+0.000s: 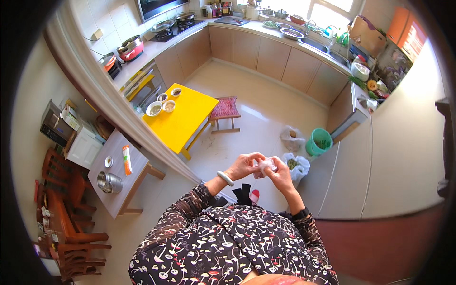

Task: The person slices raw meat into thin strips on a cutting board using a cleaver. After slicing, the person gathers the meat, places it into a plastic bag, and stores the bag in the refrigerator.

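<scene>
Both hands meet in front of my body around a small crumpled clear plastic bag [266, 166], whose contents I cannot make out. My left hand [245, 166], with a pale bangle on its wrist, pinches the bag's left side. From the right, my right hand [281, 175] holds the bag between thumb and fingers; a dark band circles that wrist. On the floor just beyond my right hand stands a white plastic bag [300, 169] with green vegetables in it.
A yellow table [185, 117] with several bowls stands ahead left, beside a stool with a red patterned seat [224, 107]. A green bucket [319, 141] and another plastic bag [292, 138] are ahead right, near tall pale cabinet doors. At left, a wooden table [137, 162] carries a metal pot [110, 182].
</scene>
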The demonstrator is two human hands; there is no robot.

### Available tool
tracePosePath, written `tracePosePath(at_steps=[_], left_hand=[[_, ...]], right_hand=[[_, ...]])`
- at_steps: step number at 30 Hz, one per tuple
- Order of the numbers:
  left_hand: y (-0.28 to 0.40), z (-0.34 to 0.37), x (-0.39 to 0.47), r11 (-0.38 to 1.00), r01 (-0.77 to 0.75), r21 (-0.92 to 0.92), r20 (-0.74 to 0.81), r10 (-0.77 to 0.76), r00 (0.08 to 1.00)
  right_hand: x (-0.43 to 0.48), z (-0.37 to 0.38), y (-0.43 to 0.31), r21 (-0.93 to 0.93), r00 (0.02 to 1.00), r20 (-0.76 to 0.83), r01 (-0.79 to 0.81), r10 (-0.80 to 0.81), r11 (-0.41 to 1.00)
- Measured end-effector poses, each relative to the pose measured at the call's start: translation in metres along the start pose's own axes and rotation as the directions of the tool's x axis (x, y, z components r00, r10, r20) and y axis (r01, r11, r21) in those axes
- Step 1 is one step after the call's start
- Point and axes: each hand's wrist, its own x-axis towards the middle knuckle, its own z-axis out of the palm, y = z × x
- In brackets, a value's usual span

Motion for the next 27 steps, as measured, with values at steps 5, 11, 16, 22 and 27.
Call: tracePosePath(at_steps=[5,11,16,22,27], left_hand=[[0.011,-0.013,0.024,0.995,0.069,0.075,0.043,-0.072,0.996],[0.016,-0.053,0.063,0.909,0.351,-0.223,-0.058,-0.372,0.926],[-0.036,-0.105,0.157,0.915,0.327,-0.238,-0.181,-0.373,0.91],[-0.062,-0.12,0.303,0.934,0.248,-0.256,-0.139,-0.289,0.947],[-0.08,-0.13,0.409,0.947,0.158,-0.279,-0.173,-0.211,0.962]], right_hand=[[0.055,-0.001,-0.025,-0.204,0.978,0.126,-0.14,0.168,0.969],[0.148,-0.008,-0.048,-0.261,0.942,0.274,-0.12,0.193,0.958],[0.268,-0.045,-0.026,0.109,0.813,0.574,-0.194,0.097,0.975],[0.383,-0.085,0.007,0.079,0.971,0.212,-0.132,0.112,0.988],[0.467,-0.12,0.034,0.258,0.99,0.032,-0.138,0.134,0.956]])
